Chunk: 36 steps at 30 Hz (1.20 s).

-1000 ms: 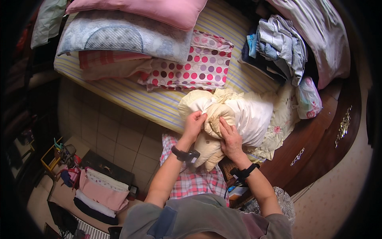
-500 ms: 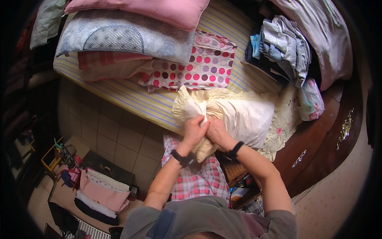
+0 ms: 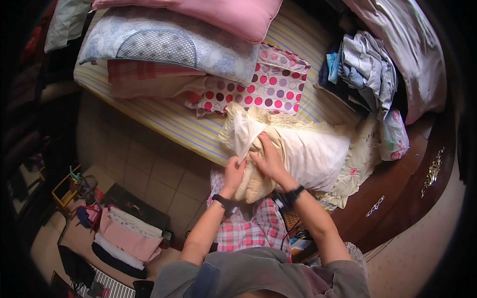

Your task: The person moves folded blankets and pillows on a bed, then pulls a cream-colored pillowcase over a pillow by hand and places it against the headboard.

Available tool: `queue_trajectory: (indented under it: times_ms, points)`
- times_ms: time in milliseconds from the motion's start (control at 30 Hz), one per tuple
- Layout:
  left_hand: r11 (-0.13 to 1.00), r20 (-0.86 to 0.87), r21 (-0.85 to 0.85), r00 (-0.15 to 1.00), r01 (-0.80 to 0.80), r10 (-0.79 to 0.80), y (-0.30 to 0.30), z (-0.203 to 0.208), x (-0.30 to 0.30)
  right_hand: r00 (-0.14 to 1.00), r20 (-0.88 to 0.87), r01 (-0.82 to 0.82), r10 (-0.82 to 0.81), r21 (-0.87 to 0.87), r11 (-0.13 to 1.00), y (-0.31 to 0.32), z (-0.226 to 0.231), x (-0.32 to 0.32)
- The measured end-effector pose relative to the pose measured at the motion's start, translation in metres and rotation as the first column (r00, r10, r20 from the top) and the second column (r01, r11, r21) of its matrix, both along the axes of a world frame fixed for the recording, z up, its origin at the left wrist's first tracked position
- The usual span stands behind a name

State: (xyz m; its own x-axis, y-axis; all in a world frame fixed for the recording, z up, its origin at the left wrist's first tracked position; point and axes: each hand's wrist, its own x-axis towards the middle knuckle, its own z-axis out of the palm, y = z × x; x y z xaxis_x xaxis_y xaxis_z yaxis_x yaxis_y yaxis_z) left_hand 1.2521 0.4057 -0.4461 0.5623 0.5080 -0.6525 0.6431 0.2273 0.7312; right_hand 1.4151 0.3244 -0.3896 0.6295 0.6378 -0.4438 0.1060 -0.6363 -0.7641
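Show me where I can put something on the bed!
Bare sheet shows between the dotted cloth and the clothes, and thinly along the near edge, left of the white cover. It's crowded at the pillows and around the left hand and right hand.

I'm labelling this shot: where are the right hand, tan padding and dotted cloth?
Right hand [image 3: 271, 161]: head view, back of the hand.
Tan padding [image 3: 258, 186]: head view, lower bulge.
Dotted cloth [image 3: 271, 90]: head view, uncovered part.

Two hands, two wristbands, one dotted cloth and two metal ornaments show.
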Motion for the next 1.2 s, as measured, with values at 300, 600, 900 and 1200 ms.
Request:
queue_trajectory:
  times_ms: [300, 600, 900, 1200]
  points:
    - [0.992, -0.033, -0.033, 0.992, -0.125, 0.124, -0.015, 0.036, 0.041, 0.922, 0.218, -0.307, 0.319, -0.086, 0.948, -0.085, 0.1, -0.101]
    - [0.975, 0.149, -0.186, 0.984, 0.122, -0.095, -0.028, 0.046, -0.003, 0.942, 0.335, -0.017, -0.018, 0.102, 0.995, -0.029, 0.045, 0.01]
    - [0.99, -0.007, 0.141, 1.0, -0.029, 0.03, -0.024, 0.022, 0.018, 0.981, 0.18, -0.106, 0.079, 0.147, 0.984, -0.022, 0.054, 0.003]
    - [0.756, 0.027, -0.604, 0.942, -0.252, 0.335, -0.003, 0.056, 0.007, 0.922, 0.187, -0.361, 0.338, 0.111, 0.926, -0.03, 0.036, 0.008]
